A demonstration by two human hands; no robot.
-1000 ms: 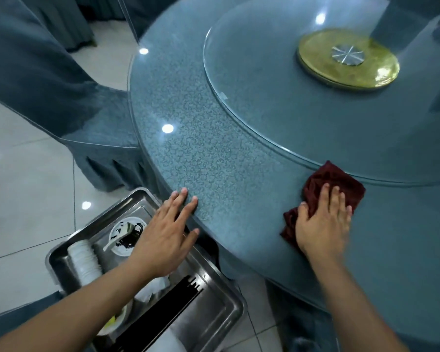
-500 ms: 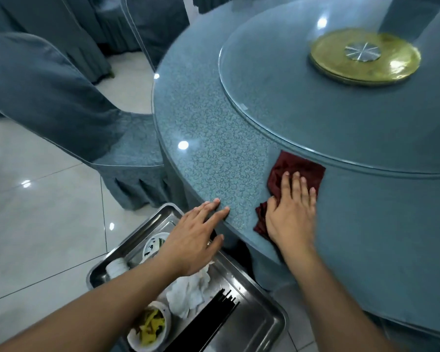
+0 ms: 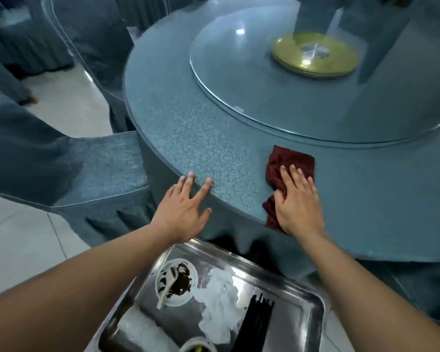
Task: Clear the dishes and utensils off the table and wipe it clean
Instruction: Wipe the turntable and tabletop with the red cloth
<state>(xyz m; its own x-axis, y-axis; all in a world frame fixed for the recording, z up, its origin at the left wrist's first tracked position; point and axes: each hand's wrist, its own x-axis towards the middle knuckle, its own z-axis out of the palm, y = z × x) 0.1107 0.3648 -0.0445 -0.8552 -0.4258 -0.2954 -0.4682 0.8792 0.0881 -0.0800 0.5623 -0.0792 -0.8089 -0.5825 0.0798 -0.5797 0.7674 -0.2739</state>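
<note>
Right hand (image 3: 299,204) presses the crumpled dark-red cloth (image 3: 288,162) flat, fingers together, on the round blue-grey table (image 3: 188,128); left hand (image 3: 186,209), fingers spread, rests on its near edge.

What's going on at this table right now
A person is wiping a round table. The right hand presses a dark red cloth flat near the table's edge, while the left hand rests open on the rim. The dishes are already off the table: a metal tray below holds a dirty bowl, crumpled napkins and black chopsticks.
</note>
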